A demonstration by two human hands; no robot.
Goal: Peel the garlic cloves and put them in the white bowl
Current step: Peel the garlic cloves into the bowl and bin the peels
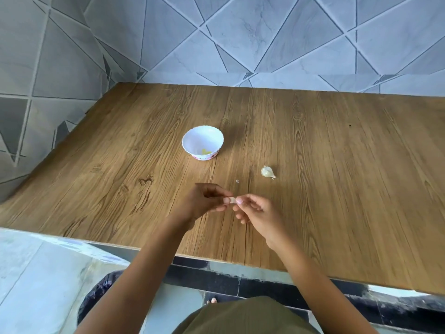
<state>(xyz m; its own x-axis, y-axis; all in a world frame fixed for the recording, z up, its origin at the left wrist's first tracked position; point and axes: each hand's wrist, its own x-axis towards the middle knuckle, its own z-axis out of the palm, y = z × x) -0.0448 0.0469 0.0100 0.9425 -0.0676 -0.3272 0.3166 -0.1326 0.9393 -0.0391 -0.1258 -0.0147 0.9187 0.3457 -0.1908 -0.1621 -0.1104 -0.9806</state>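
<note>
A small garlic clove is pinched between both hands just above the wooden table. My left hand holds its left end with thumb and fingertips, and my right hand pinches its right end. The white bowl with a scalloped rim stands farther back, left of centre, with a pale yellowish peeled clove on its bottom. Another piece of garlic, still in its papery skin, lies on the table to the right of the bowl.
A tiny scrap of garlic skin lies on the wood just beyond my hands. Grey tiled walls close off the table at the back and left. The table's near edge runs below my forearms.
</note>
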